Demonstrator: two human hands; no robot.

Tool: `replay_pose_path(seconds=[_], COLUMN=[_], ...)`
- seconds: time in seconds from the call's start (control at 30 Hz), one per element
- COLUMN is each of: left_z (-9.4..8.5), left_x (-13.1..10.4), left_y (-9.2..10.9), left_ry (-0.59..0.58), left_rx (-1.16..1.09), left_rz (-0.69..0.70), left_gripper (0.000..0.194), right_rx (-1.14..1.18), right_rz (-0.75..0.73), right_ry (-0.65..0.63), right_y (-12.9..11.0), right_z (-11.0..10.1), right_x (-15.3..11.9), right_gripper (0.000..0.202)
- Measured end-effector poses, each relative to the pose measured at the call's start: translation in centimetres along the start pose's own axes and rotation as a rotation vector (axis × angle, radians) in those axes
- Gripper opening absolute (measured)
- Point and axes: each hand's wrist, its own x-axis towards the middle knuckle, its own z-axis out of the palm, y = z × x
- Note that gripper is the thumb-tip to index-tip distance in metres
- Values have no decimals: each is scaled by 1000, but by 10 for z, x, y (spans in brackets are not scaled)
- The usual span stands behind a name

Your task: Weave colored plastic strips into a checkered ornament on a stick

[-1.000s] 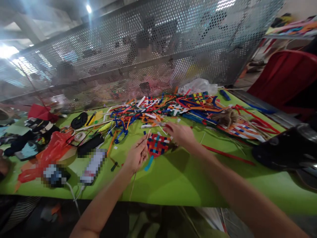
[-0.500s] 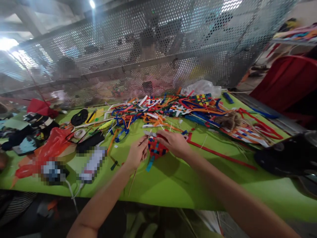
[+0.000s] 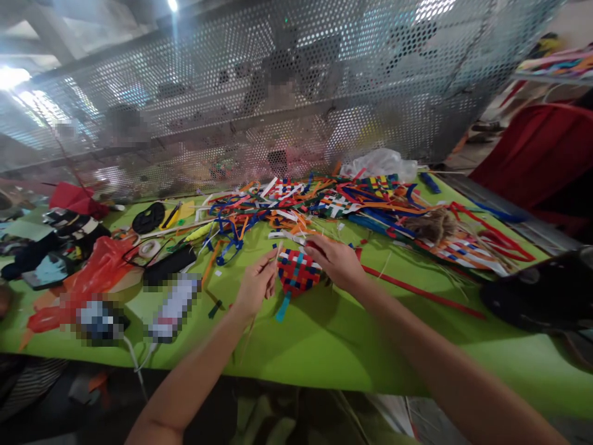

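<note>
From my end I see the left hand (image 3: pixel 258 281) pinching a thin pale strip (image 3: pixel 279 248) and the right hand (image 3: pixel 336 262) gripping a mostly hidden small grey blade (image 3: pixel 299 239). The red-and-blue woven piece (image 3: pixel 299 272) lies between them on the green counter (image 3: pixel 352 352).

You: bare-armed and dressed in olive green.
Your left hand (image 3: pixel 254 283) and right hand (image 3: pixel 336 262) are both bare, and finer marks on them are too small to make out. Your left forearm (image 3: pixel 197 368) and right forearm (image 3: pixel 435 352) are uncovered too, slender, each narrowing toward the hand and broadening toward the lower edge of your view. Your clothing (image 3: pixel 264 408) shows at the bottom middle, dull olive with darker patches; in that dim light they could be a print or merely folds.
</note>
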Motion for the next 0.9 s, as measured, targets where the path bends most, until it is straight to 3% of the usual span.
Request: replay_pose_path(seconds=[0.27, 0.9], left_z=[-1, 4], left_x=[1, -6], left_y=[-1, 17], left_ry=[-8, 20], left_rx=[-27, -253], left_rz=[-7, -140], left_gripper=[41, 41], right_rx=[-112, -293], right_rz=[-126, -107], right_ry=[-157, -96], right_y=[-16, 1], right_z=[7, 6], right_x=[-4, 10], right_gripper=[40, 49])
